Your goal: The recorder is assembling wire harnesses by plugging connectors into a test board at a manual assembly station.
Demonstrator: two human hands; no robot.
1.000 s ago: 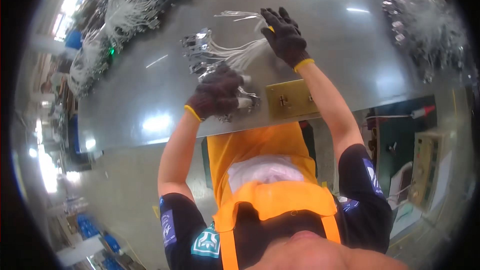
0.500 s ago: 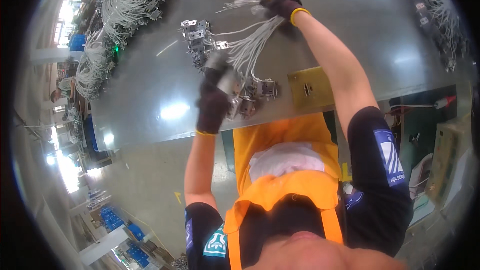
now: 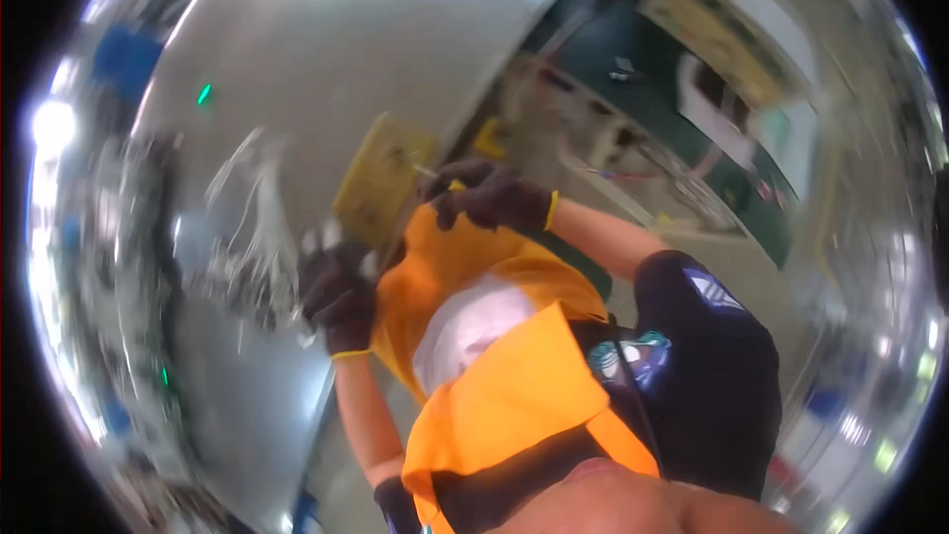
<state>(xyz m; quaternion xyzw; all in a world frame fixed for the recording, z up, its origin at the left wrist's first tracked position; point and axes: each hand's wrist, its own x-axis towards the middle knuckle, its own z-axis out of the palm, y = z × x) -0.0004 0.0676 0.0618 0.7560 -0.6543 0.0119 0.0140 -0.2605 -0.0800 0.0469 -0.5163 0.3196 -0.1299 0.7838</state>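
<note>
My left hand (image 3: 339, 297), in a dark glove with a yellow cuff, is closed at the table's near edge. Pale grey bits show at its fingers, too smeared to name. Just left of it lies a bundle of white wires (image 3: 265, 222), with small metal boxes (image 3: 247, 287) blurred at their ends. My right hand (image 3: 489, 196), gloved the same way, is curled above the orange apron (image 3: 499, 371), beside a brass-coloured plate (image 3: 381, 178). A thin pale sliver shows at its fingertips; what it holds is unclear.
The grey metal table (image 3: 346, 49) spreads ahead and left. Along its left side runs a blurred heap of wired parts (image 3: 148, 267). Off to the right stand a dark green surface (image 3: 633, 69) with cables and a beige box (image 3: 712, 30).
The view has swung round to the right and blurred. My right hand has left the wires' far ends and come back near my apron. My left hand now sits closer to the plate.
</note>
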